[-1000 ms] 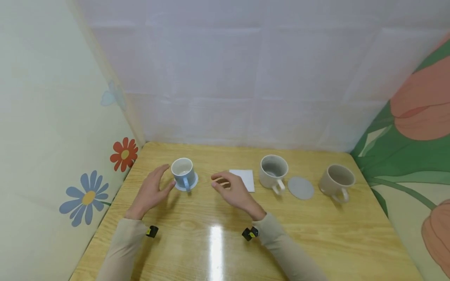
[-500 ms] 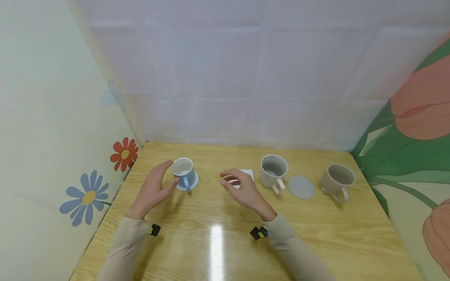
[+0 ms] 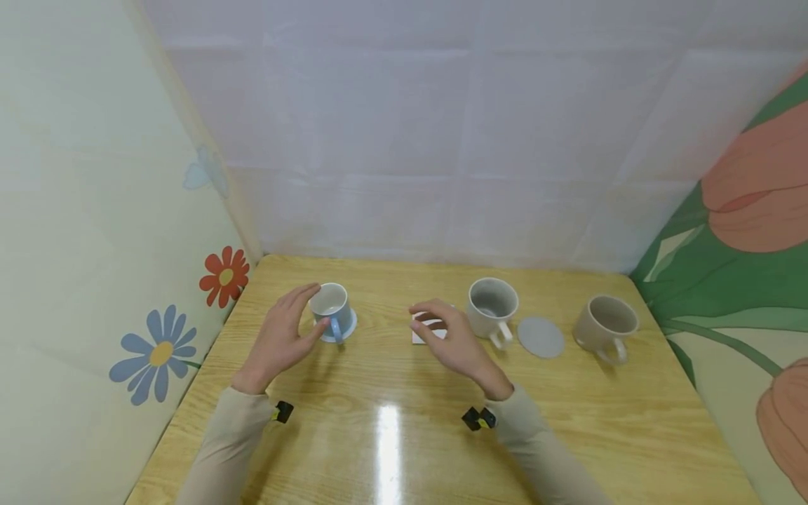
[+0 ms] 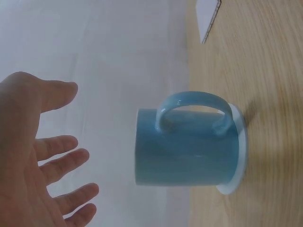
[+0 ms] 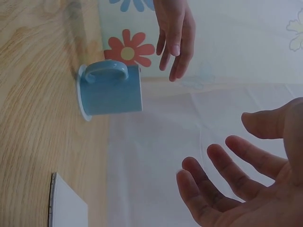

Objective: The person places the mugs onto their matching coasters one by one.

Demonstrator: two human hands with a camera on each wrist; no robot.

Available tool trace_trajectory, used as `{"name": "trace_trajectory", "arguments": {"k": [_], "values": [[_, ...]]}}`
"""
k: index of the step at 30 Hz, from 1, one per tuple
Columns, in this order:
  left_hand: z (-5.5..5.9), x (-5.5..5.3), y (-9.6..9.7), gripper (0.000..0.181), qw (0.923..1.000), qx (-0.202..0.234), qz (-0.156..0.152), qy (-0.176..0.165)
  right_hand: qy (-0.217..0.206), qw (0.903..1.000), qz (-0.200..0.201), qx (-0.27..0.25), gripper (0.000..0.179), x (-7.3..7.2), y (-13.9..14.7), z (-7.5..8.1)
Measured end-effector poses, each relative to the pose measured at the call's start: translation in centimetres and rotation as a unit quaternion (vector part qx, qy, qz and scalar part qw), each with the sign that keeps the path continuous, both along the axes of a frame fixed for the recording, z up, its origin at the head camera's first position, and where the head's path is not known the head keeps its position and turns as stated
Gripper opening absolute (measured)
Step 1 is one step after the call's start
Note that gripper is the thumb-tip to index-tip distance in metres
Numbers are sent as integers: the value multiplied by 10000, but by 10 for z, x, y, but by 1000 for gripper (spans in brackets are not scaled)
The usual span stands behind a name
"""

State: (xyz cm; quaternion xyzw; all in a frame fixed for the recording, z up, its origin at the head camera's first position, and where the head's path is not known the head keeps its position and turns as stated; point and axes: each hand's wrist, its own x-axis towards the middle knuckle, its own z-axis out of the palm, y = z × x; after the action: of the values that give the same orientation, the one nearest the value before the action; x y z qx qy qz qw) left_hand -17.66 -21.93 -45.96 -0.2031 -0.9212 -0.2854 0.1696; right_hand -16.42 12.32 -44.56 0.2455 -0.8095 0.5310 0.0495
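A blue mug (image 3: 331, 310) with a pale inside stands upright on a round light-blue coaster (image 3: 352, 327), its handle facing the person. My left hand (image 3: 280, 337) hovers beside and above the mug with fingers spread; the left wrist view shows a gap between fingers and mug (image 4: 187, 149). Above a white square coaster (image 3: 419, 335), my right hand (image 3: 454, 344) hangs with loosely bent fingers and nothing in them. That hand partly hides the square coaster in the head view. The right wrist view shows the coaster's edge (image 5: 68, 208) below the hand.
Right of the right hand stands a light grey mug (image 3: 489, 312). Farther right lie a round grey coaster (image 3: 540, 337) and a beige mug (image 3: 602, 326). The wooden table (image 3: 341, 435) ends at a white sheet behind and flower-printed panels at both sides.
My right hand has moved rightward, from left of the square coaster to over it. My left hand has shifted slightly right and forward, nearer the blue mug's rim. The mugs have stayed put.
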Motion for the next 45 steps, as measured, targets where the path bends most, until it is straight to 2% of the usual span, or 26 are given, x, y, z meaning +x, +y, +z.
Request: {"name": "trace_trajectory", "arguments": {"k": [11, 16, 25, 29, 45], "values": [[9, 0, 14, 67, 9999, 63, -153, -40, -44, 9999, -70, 72, 30, 5, 14, 9], [11, -1, 19, 66, 9996, 77, -250, 68, -32, 9997, -173, 165, 29, 8, 22, 13], [16, -3, 30, 65, 9988, 18, -434, 238, 204, 9994, -230, 139, 28, 11, 34, 13], [16, -6, 36, 66, 9986, 57, -472, 211, 322, 9990, -283, 95, 27, 12, 40, 13], [22, -13, 56, 67, 9976, -51, -653, 224, 350, 9975, -559, 262, 27, 13, 67, 12]]}}
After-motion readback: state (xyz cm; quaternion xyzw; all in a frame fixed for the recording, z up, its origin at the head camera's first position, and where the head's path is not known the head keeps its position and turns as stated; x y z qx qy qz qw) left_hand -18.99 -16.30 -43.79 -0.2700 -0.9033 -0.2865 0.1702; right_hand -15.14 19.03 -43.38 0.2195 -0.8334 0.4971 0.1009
